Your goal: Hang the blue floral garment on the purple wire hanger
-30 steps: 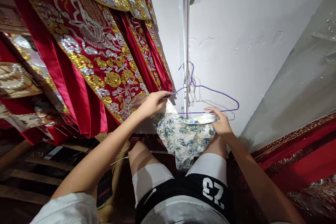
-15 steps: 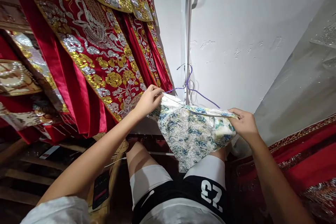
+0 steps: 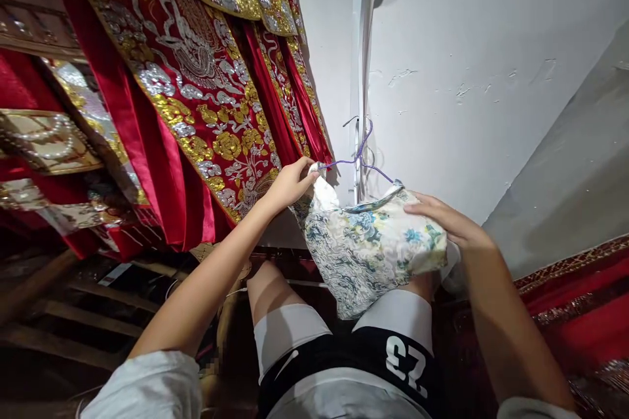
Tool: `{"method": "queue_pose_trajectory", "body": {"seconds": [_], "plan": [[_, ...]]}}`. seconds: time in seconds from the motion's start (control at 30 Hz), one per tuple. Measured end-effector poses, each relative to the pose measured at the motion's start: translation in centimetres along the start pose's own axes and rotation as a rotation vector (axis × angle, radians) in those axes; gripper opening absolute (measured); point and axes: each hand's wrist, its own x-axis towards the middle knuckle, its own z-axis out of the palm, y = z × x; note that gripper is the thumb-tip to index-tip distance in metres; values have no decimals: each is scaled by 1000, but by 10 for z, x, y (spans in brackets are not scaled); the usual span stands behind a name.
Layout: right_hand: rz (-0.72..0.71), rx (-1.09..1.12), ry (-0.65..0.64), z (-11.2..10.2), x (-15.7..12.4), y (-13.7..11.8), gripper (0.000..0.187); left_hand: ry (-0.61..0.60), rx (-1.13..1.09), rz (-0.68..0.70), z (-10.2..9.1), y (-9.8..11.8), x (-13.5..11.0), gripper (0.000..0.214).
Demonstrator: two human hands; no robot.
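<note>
A floral top (image 3: 368,249) in white, blue, green and yellow hangs from a thin purple hanger (image 3: 362,154) in front of me. My left hand (image 3: 291,183) is closed, pinching the top's shoulder edge together with the hanger's left arm. On the other side, my right hand (image 3: 445,217) holds the right part of the top, its thumb lying across the front of the fabric and its other fingers mostly hidden along the upper edge. The hanger's right tip sits under the right shoulder of the fabric. The neckline sags between the two shoulders.
Red garments with gold and silver embroidery (image 3: 196,105) hang at the left. A white wall (image 3: 452,65) with a vertical pole (image 3: 362,46) stands ahead. Slatted wood (image 3: 88,308) lies low at the left, and red cloth (image 3: 580,308) at the lower right.
My right hand has moved inward along the top and its fingers have straightened. The right shoulder now covers the hanger's right tip, which was bare before. My left hand keeps its pinch.
</note>
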Motion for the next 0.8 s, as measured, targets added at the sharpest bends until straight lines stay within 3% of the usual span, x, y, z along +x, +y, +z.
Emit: {"method": "queue_pose_trajectory", "body": {"seconds": [0.03,0.1,0.17,0.33,0.4,0.5,0.57,0.63,0.7,0.73,0.77,0.8], "plan": [[66,32,-65,-7,-5,3,43,-7,20,-12,-1,-4,-1,27],[108,37,-62,-18,-11,8,43,-3,62,-19,-1,-7,0,29],[59,52,59,-22,-13,11,48,27,88,7,1,-2,7,28],[-91,159,551,-18,-35,-4,44,109,35,172,7,35,26,30],[-92,128,589,-16,-59,-13,36,97,8,264,8,52,27,38],[-94,-7,376,-11,-99,-21,31,4,-52,352,10,69,13,30],[-171,-70,90,-5,-112,-22,31,-125,-137,363,10,74,-5,28],[-257,-81,-298,4,-108,-18,39,-299,-246,361,7,74,-24,29],[-263,-138,-497,17,-87,-8,49,-438,-343,364,2,72,-39,25],[-236,-207,-422,25,-72,-1,44,-473,-377,368,-2,71,-45,23],[-213,-308,-247,35,-56,8,33,-482,-404,371,-5,70,-49,23],[-215,-401,-101,46,-39,17,36,-467,-430,370,-7,70,-52,26]]}}
